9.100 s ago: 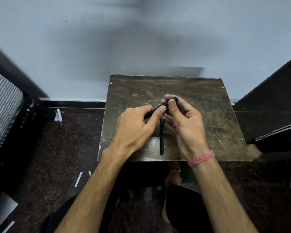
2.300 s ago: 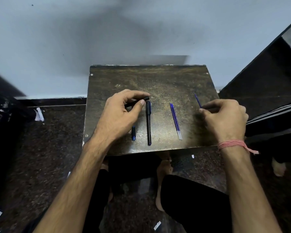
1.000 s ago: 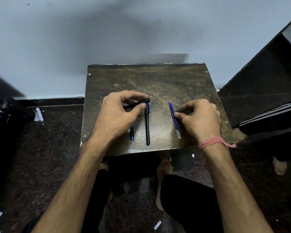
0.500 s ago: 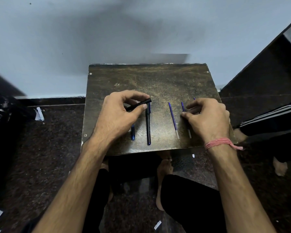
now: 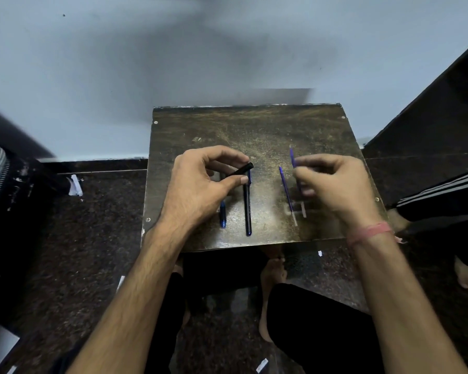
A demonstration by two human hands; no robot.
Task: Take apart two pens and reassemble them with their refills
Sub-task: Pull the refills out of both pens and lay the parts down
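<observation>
At frame centre on your board (image 5: pixel 254 125): blue cap (image 5: pixel 223 214), capped pen (image 5: pixel 248 209), loose refill (image 5: pixel 287 193); beyond, your left hand (image 5: pixel 200 184) pinches the empty barrel (image 5: pixel 241 170), your right hand (image 5: pixel 335 182) pinches another refill (image 5: pixel 292 157); reassembly beginning, so next thread refill into barrel mouth.

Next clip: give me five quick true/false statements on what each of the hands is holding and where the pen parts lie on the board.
1. The left hand grips a black pen barrel. True.
2. The right hand is empty. False: it pinches a blue refill, lifted off the board.
3. A second blue refill lies on the wooden board between the hands. True.
4. A whole black pen lies on the board near the left hand. True.
5. The small blue cap lies to the right of both refills. False: it lies left of the black pen, by the left hand.
</observation>
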